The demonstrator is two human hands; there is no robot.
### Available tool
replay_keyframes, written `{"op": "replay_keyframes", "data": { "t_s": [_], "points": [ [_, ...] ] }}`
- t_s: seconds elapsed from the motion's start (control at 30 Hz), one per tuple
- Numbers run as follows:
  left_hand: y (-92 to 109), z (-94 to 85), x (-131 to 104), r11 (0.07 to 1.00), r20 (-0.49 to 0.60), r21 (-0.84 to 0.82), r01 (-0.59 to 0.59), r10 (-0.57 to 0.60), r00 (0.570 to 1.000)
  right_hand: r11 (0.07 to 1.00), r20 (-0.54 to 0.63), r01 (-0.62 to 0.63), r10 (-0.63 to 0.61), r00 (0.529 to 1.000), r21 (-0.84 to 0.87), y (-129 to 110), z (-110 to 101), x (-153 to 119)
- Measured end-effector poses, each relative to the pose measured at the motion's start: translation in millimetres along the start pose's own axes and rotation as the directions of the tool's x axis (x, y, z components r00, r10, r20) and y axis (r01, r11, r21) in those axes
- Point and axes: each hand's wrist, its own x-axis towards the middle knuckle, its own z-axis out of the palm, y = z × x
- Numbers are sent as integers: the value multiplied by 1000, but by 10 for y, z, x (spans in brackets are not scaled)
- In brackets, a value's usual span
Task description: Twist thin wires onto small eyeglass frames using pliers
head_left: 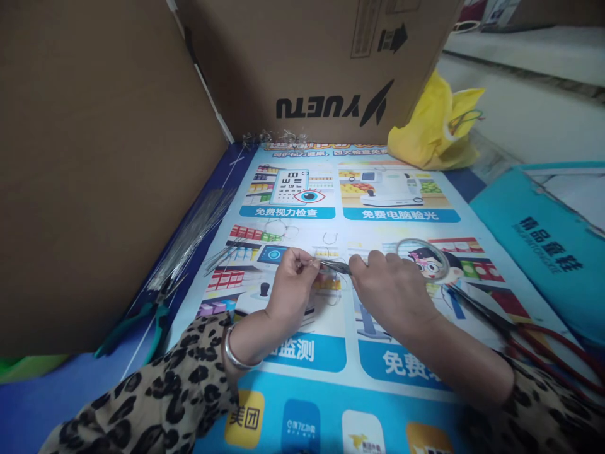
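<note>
Over the printed poster, my left hand (293,290) is closed in a pinch on a thin metal wire (314,260). A silver bracelet circles that wrist. My right hand (394,284), seen from the back, grips slim-nosed pliers (336,267), their handles hidden in the palm. The pliers' tips point left and meet the wire close to my left fingertips. Thin curved wire shows below the jaws, partly blurred against the print. Beyond my hands lie a small bent wire piece (330,238) and a faint wire loop (276,227).
At left lie straight wires (196,230) and green-handled pliers (161,310). Tangled wire bits (274,137) sit before a cardboard box (302,57). On the right are a clear ring-shaped roll (445,268), red-handled scissors (539,350), a yellow bag (425,129) and a turquoise box (529,221).
</note>
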Motion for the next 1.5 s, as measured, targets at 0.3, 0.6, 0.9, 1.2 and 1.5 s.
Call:
{"op": "replay_keyframes", "data": {
  "t_s": [0.3, 0.6, 0.9, 1.2, 1.5],
  "points": [
    [-19, -11, -3, 999, 50, -49, 3, -1, 999, 999, 118, 6, -11, 993, 39, 5, -9, 24],
    [6, -26, 4, 1000, 89, -8, 9, -9, 996, 990, 249, -26, -9, 968, 136, 43, -31, 34],
    [63, -29, 1, 998, 144, 34, 55, -59, 988, 988, 147, 42, -64, 987, 148, 199, -11, 24],
    [74, -40, 15, 996, 204, 65, 60, -72, 976, 983, 29, 150, -154, 988, 102, 299, -9, 34],
    [42, -70, 55, 993, 274, 116, 19, -50, 960, 979, -101, 203, -202, 974, 7, 325, 0, 21]
  ]
}}
